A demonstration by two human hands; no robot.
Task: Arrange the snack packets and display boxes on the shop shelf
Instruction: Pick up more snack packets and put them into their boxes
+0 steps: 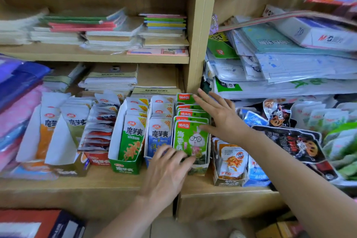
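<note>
A row of open display boxes full of snack packets stands on the wooden shelf. The box of green packets with a rabbit picture is at the right end of the row. My left hand lies flat with straight fingers against that box's lower front, touching the front packet. My right hand is spread open along the box's right side and over the packets behind. To its left stand a blue-packet box and a green box with orange-print packets.
Further left are boxes of red and orange packets. Right of my hands sits a small box of orange snack packets, then loose black and green bags. Stationery piles fill the shelves above.
</note>
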